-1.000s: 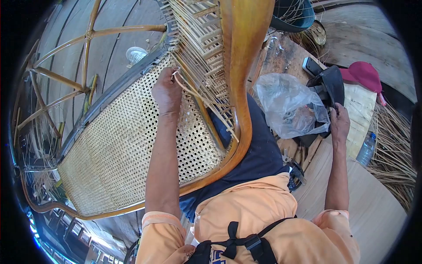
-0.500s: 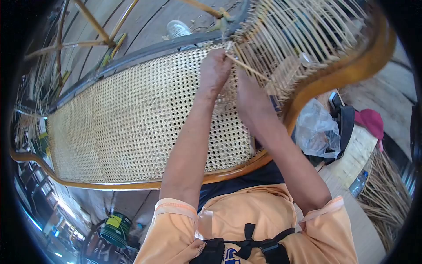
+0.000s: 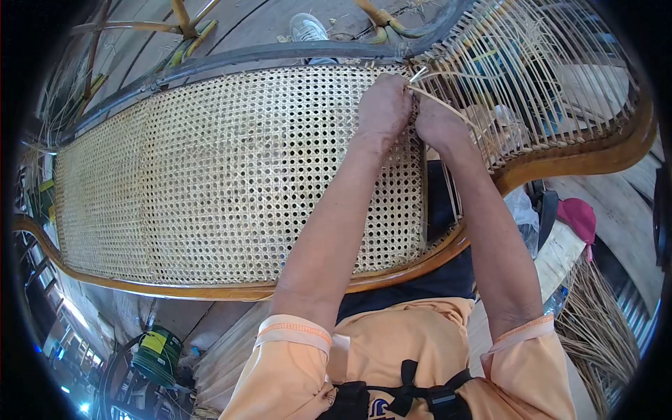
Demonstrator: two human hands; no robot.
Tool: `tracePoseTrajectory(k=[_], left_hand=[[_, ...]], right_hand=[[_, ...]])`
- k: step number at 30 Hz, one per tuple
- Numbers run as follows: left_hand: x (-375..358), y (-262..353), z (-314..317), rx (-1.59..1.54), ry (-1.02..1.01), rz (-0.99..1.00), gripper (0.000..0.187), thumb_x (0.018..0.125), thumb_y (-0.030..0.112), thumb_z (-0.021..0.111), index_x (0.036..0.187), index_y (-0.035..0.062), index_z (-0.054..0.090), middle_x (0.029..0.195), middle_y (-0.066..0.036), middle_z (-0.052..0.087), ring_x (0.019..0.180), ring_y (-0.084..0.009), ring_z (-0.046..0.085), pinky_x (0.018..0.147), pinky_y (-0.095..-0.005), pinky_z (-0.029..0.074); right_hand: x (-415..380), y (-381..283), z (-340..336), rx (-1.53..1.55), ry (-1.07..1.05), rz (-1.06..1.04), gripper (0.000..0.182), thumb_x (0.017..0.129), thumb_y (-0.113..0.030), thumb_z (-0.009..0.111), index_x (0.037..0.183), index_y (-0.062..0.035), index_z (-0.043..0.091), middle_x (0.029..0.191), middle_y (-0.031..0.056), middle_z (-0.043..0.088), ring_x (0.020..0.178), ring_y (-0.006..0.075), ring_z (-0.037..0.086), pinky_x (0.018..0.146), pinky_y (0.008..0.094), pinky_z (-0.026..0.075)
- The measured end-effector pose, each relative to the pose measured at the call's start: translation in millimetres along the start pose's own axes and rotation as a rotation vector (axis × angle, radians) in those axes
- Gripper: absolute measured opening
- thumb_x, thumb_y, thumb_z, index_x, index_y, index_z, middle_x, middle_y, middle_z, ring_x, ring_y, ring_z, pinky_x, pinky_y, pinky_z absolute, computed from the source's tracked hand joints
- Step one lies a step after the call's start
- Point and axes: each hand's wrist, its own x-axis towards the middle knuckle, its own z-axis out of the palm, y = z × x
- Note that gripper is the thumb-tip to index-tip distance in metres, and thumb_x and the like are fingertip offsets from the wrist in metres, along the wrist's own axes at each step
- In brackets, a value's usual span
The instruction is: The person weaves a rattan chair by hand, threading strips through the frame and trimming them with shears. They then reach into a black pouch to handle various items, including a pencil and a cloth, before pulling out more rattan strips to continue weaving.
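Note:
My left hand (image 3: 385,108) is closed in a fist at the upper right edge of the woven cane panel (image 3: 231,175). A pale cane strand (image 3: 444,103) runs out of its fingers to the right, and a short whitish end (image 3: 418,73) sticks up beside the knuckles. Close alongside, my right hand (image 3: 442,126) is bent in at the panel's edge with its fingers drawn together; their tips are hidden, so what they pinch does not show. The strand passes over the back of this hand. Open rows of cane strands (image 3: 553,77) stretch across the curved end section.
A varnished wooden frame (image 3: 588,164) borders the front, and a dark rail (image 3: 280,50) the back. To the right are a plastic bag (image 3: 521,210), a red cap (image 3: 577,218) and a bundle of cane strips (image 3: 598,301). A green bucket (image 3: 156,357) stands lower left.
The view has shifted, so the curved end shows more fully. My right hand has come up closer to my left hand. The left hand still grips the strand at the panel's edge.

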Motion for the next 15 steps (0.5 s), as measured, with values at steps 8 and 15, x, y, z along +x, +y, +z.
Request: tracePoseTrajectory(k=[8, 15], left_hand=[[2, -1, 1, 0.019, -0.046, -0.005, 0.019, 0.081, 0.016, 0.053, 0.089, 0.0029, 0.065, 0.092, -0.020, 0.061, 0.088, -0.0366, 0.059, 0.080, -0.0423, 0.047], [1, -3, -4, 0.108, -0.081, 0.067, 0.020, 0.082, 0.018, 0.055, 0.092, 0.0040, 0.065, 0.094, -0.019, 0.062, 0.089, -0.0352, 0.059, 0.079, -0.0424, 0.047]], right_hand=[[-19, -5, -1, 0.085, 0.002, -0.015, 0.035, 0.080, -0.008, 0.040, 0.110, 0.0029, 0.055, 0.104, 0.0299, 0.058, 0.098, 0.0408, 0.058, 0.088, 0.0465, 0.045], [-59, -22, -4, 0.222, -0.133, 0.174, 0.041, 0.087, -0.011, 0.039, 0.127, 0.0011, 0.044, 0.113, 0.0277, 0.058, 0.107, 0.0408, 0.056, 0.089, 0.0476, 0.045]])
